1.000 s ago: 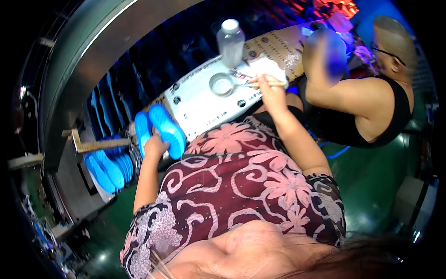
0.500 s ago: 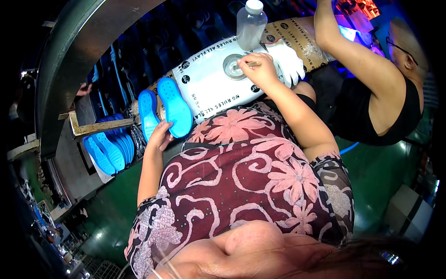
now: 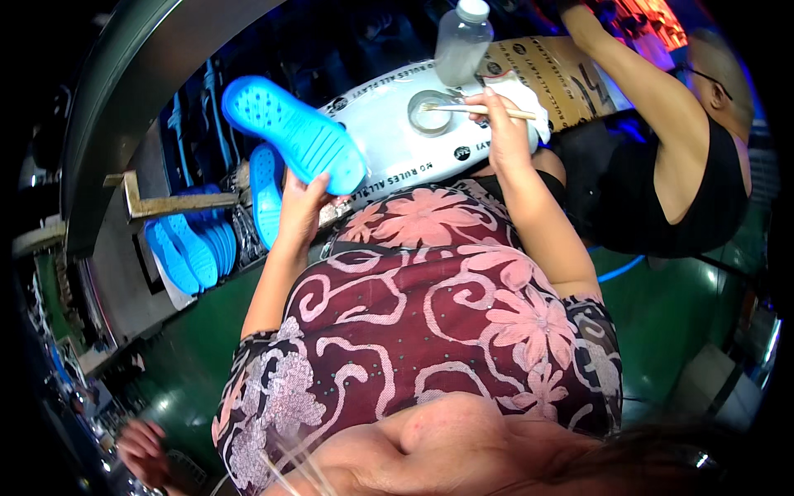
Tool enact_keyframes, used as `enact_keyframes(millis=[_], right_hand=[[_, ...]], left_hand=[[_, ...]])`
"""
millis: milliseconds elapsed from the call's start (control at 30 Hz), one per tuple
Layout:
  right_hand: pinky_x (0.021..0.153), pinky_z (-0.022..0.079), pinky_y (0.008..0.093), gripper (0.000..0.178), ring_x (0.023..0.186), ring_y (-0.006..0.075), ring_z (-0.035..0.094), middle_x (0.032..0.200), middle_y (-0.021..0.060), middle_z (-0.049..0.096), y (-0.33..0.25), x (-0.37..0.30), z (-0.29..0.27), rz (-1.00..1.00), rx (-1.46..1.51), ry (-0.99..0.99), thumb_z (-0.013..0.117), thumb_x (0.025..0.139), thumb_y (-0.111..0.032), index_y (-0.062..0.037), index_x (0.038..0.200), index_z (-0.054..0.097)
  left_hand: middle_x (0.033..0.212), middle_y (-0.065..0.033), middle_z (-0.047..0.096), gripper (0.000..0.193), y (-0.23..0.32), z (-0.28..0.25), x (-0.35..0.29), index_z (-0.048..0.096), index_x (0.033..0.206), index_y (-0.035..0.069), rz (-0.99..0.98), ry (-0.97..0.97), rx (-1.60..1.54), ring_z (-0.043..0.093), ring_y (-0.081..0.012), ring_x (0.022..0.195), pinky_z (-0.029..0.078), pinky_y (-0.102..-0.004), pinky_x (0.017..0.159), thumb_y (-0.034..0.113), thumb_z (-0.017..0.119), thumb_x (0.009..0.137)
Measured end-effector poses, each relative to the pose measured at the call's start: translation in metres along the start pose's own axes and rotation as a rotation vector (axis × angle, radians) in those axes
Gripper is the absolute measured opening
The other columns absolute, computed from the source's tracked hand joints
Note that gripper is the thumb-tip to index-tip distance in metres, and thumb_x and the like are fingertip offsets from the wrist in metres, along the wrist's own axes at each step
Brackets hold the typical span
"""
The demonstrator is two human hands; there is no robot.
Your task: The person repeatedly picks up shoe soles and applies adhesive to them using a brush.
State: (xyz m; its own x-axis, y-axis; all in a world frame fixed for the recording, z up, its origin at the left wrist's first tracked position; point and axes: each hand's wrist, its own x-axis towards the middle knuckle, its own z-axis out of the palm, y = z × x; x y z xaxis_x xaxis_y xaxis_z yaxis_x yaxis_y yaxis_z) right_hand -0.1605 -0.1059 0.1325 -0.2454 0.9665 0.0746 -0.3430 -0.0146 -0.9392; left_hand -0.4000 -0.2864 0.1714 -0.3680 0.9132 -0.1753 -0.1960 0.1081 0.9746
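Note:
My left hand [image 3: 304, 207] is closed on the wide end of a bright blue shoe sole [image 3: 318, 142], thumb on the upper face. The sole is raised and tilted, its dotted narrower end pointing far left. A second blue sole [image 3: 265, 194] lies partly behind my left wrist. My right hand [image 3: 506, 136] grips the pale wooden handle of a brush [image 3: 451, 107]. The bristles are over the small round clear jar [image 3: 431, 126]; whether they touch its contents I cannot tell. The jar stands on a white printed wrapped surface [image 3: 389, 149].
Behind the jar stands a clear bottle with a white cap [image 3: 463, 50]. A white glove [image 3: 533, 97] lies beside my right hand. More blue soles [image 3: 192, 252] lean at left, near a wooden bar [image 3: 182, 203]. A co-worker [image 3: 653, 99] sits at right; another person's hand [image 3: 142, 446] shows lower left.
My left hand has lifted the sole off the surface and tilted it leftward. My right hand has drawn back to the right, showing more of the brush.

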Motion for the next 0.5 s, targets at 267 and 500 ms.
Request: enact_keyframes(millis=[267, 500], right_hand=[[0.064, 0.046, 0.0258, 0.031, 0.068, 0.0153, 0.058, 0.073, 0.0096, 0.061, -0.061, -0.046, 0.036, -0.316, -0.238, -0.305, 0.049, 0.090, -0.021, 0.0033, 0.078, 0.064], [0.061, 0.037, 0.0311, 0.021, 0.056, 0.0208, 0.051, 0.061, 0.0052, 0.058, -0.064, -0.045, 0.046, -0.688, -0.471, -0.347, 0.055, 0.083, -0.015, -0.0046, 0.066, 0.064]], left_hand=[[0.095, -0.0130, 0.058, 0.041, 0.010, 0.031, 0.011, 0.041, 0.112, -0.004, 0.421, 0.147, 0.326, 0.061, -0.0182, 0.075, 0.051, -0.0280, 0.066, 0.005, 0.062, 0.077], [0.086, -0.0120, 0.063, 0.042, 0.017, 0.051, 0.011, 0.046, 0.111, -0.002, 0.540, 0.143, 0.498, 0.061, -0.0150, 0.079, 0.048, -0.0265, 0.073, 0.005, 0.064, 0.073]])
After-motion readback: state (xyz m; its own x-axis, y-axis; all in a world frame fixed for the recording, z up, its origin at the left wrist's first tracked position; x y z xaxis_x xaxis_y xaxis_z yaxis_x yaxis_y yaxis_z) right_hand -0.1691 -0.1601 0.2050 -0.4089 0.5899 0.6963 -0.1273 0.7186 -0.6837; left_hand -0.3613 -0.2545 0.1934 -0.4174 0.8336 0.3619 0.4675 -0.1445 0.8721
